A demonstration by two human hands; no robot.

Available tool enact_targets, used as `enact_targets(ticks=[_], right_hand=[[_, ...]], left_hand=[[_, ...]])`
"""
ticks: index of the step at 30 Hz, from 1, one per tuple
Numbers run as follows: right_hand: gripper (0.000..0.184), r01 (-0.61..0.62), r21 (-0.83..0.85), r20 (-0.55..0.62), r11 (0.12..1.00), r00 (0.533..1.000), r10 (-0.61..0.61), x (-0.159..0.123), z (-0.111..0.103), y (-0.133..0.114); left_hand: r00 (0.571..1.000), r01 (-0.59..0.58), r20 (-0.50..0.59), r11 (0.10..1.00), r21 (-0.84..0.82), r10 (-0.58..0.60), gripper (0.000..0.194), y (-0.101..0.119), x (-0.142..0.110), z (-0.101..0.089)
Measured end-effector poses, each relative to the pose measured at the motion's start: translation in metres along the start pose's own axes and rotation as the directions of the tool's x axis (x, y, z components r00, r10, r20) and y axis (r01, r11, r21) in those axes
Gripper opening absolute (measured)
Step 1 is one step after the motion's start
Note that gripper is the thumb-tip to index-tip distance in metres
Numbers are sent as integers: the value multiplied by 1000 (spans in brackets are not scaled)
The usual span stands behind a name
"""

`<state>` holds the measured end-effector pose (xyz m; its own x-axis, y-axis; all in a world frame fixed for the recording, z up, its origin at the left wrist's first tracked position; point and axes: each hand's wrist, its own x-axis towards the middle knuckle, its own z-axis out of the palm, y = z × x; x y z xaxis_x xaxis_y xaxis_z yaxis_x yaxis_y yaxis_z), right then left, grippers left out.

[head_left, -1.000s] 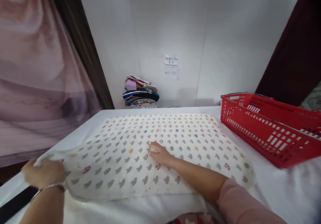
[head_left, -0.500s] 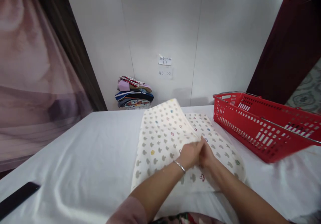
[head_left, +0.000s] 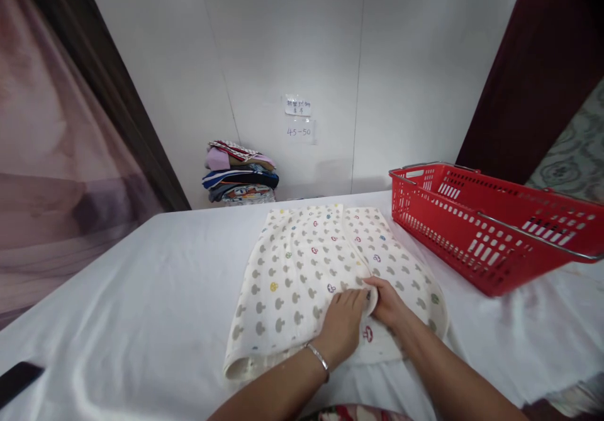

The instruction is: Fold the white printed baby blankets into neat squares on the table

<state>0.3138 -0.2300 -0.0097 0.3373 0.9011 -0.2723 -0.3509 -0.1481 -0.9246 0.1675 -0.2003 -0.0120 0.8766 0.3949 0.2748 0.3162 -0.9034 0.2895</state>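
A cream cloth (head_left: 302,270) printed with small mushrooms lies folded in layers on the white-covered table, its left side overlapping the right part. At the near left its fold curls up into a loose roll. My left hand (head_left: 343,321), with a silver bracelet on the wrist, has its fingers bent over the top layer near the overlapping edge. Beside it, my right hand (head_left: 387,303) pinches that edge between thumb and fingers, where a small flap of cloth turns up. The tips of the left fingers are partly hidden in the cloth.
A red plastic basket (head_left: 472,245) with metal handles stands at the right. A stack of folded clothes (head_left: 241,172) sits against the back wall under paper labels (head_left: 299,119). A black phone-like object (head_left: 19,380) lies at the left edge, near a pink curtain (head_left: 61,157).
The raised far part of the cloth's top layer has come down flat. My hands, which were close together, are slightly apart along the edge. The view has shifted a little to the right.
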Motion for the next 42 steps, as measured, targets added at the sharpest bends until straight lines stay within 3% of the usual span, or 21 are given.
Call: enact_targets(ticks=[2, 6, 11, 18, 21, 24, 28, 31, 33, 35, 38, 40, 42], right_hand=[[13, -36, 53, -10, 998, 999, 37, -3, 0, 0], [35, -39, 45, -26, 998, 999, 40, -9, 1, 2], [43, -98, -133, -88, 986, 992, 86, -11, -6, 1], [39, -64, -431, -125, 900, 992, 11, -19, -14, -10], [34, -53, -313, -30, 948, 998, 46, -23, -17, -18], [30, 14, -111, 40, 994, 999, -10, -29, -27, -27], [28, 2, -61, -46, 998, 999, -5, -42, -52, -34], [32, -54, -146, -92, 988, 995, 41, -55, -71, -26], [34, -187, -337, -148, 923, 978, 144, -60, -80, -18], [38, -285, -566, -248, 774, 954, 170, -59, -85, -14], [47, -191, -849, -269, 492, 959, -93, -47, -83, -23], [45, -75, -956, -159, 282, 945, -288, -30, -75, -38], [33, 11, -989, -42, 145, 934, -354, -6, -60, -54]], left_hand=[[999, 31, -10, 999, 27, -31, 65, -3, -5, -1], [996, 88, -36, 989, 116, -85, 65, -15, -19, -8], [983, 186, -44, 963, 198, -180, 69, -29, -46, -21], [960, 275, -18, 923, 270, -281, 69, -45, -83, -44], [948, 309, -31, 900, 308, -316, 72, -57, -97, -56], [939, 340, -66, 875, 344, -338, 71, -69, -111, -69], [930, 368, -146, 861, 352, -338, 65, -82, -132, -78], [904, 422, -222, 848, 321, -366, 63, -95, -153, -72], [889, 445, -255, 852, 277, -382, 64, -106, -168, -63], [885, 431, -289, 876, 217, -364, 70, -116, -180, -53], [881, 378, -351, 918, 116, -318, 87, -127, -189, -42], [872, 356, -380, 932, 61, -308, 93, -131, -190, -39], [871, 343, -383, 939, 28, -307, 94, -133, -189, -39]])
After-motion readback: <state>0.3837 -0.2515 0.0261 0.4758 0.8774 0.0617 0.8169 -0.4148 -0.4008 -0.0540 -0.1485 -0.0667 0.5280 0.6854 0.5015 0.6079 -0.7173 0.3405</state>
